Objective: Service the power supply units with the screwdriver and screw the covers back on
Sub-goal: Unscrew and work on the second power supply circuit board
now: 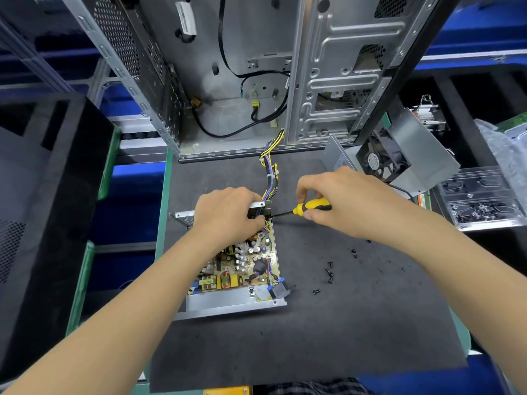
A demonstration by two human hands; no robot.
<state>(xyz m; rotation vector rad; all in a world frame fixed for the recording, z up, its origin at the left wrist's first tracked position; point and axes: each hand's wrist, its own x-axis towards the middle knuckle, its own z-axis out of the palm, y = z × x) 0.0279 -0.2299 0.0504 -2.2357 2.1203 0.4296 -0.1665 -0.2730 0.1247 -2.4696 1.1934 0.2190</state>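
Right hand (346,201) clamped round the yellow-black screwdriver (306,208), handle pinched between thumb and fingers, shaft lying almost flat and pointing left, tip at the far right corner of the open power supply unit (242,269), right by the metal bracket where the wire bundle (269,178) leaves the board. My left hand (228,213) is closed down on that far end, fingers curled over the bracket and wires, bracing it; exact contact under the palm I can't tell. Unit sits mid-mat, just left of centre, circuit board fully exposed, so cover is off. I judge I'm mid-service, working a screw at that corner, tightening or loosening I can't say. Loose screws (329,273) lie on the dark mat (313,337) to the right of the unit, near side, none driven back yet. Fan cover (399,158) sits far right, well apart from the unit, still to be refitted and screwed on. Wire bundle runs far toward the open computer case (242,81) standing at the far edge. Clear tray of parts (482,201) at far right. Left to do: finish the board, refit cover, drive screws
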